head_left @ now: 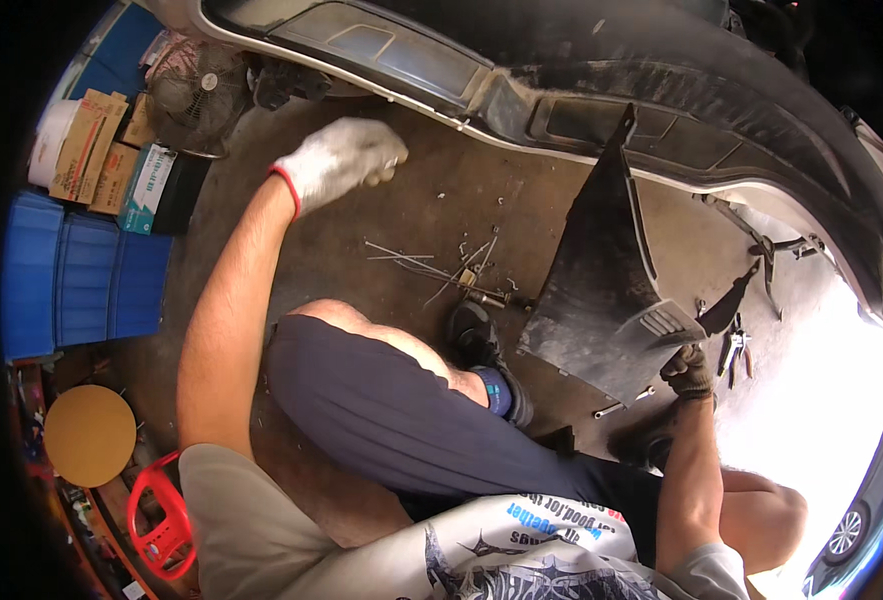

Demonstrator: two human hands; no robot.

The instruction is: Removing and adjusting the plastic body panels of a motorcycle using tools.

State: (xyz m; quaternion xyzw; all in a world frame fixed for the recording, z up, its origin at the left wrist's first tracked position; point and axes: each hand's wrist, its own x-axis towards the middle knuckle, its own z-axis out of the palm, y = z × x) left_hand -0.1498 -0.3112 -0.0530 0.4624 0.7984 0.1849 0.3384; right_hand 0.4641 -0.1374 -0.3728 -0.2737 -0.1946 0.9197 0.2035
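My left hand (347, 160), in a white glove with a red cuff, is raised above the concrete floor near the bumper (482, 85), its fingers loosely bent with no object visible in them. My right hand (687, 372), in a darker glove, grips the lower edge of a black plastic panel (587, 300). The panel slants up toward the large dark bumper with a pale edge. Below it lies a wrench (624, 402); pliers (732, 355) lie beside my right hand. Rods and metal pieces (472, 280) are scattered near my shoe (472, 330).
Blue bins (107, 285), cardboard boxes (87, 150) and a fan (187, 95) line the left side. A round tan board (90, 435) and red plastic object (157, 540) sit lower left. Black brackets (767, 250) lie right; a car (852, 530) shows beyond in bright light.
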